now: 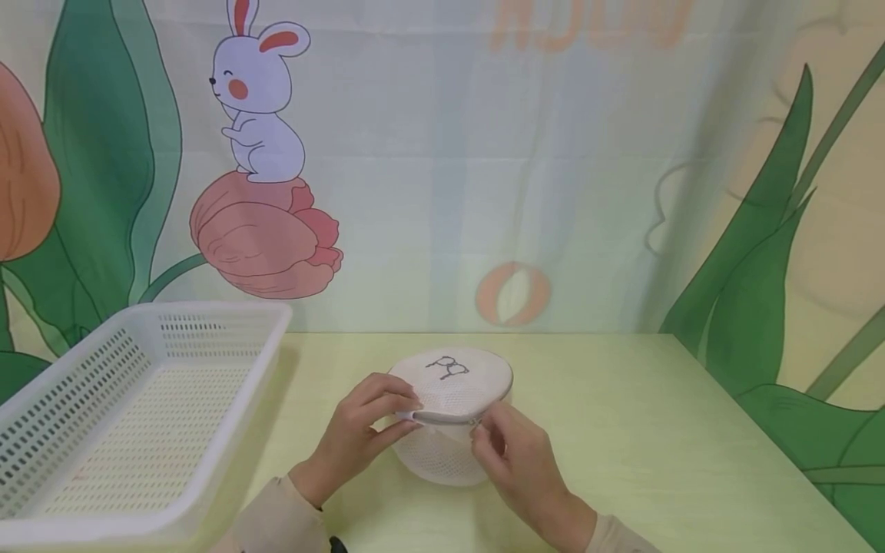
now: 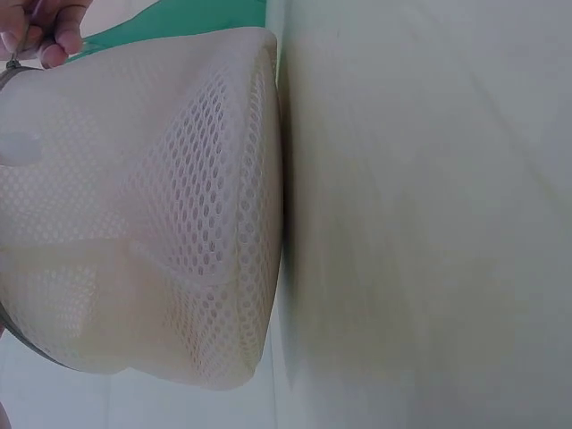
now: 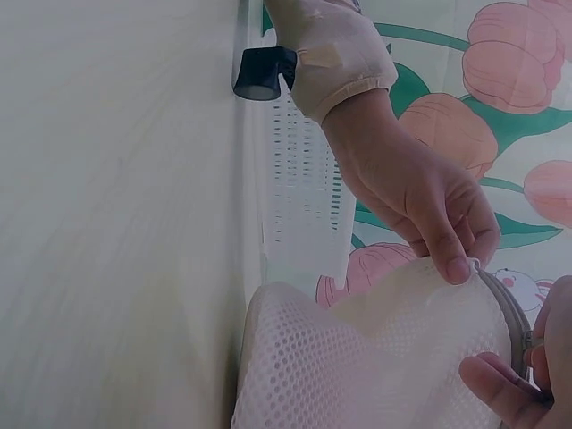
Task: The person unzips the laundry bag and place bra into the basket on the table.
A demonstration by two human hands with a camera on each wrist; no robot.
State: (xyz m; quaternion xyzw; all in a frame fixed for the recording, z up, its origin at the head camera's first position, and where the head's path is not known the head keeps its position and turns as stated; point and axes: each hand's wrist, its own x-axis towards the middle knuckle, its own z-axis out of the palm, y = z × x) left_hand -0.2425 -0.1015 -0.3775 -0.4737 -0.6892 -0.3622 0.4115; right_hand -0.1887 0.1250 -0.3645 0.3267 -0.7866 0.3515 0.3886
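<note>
A round white mesh laundry bag stands upright on the table, with a grey zipper round its lid and a dark line drawing on top. My left hand pinches the bag's rim at the left end of the front zipper, thumb below and fingers above. At the front right of the rim, my right hand pinches the zipper pull. The left wrist view shows the mesh wall close up, and the pull between the right fingers. Whatever the bag holds, if anything, cannot be made out.
A white perforated plastic basket stands at the left of the pale yellow-green table. Behind the table hangs a backdrop cloth printed with a rabbit, tulips and leaves. The table's right edge slants toward the front right.
</note>
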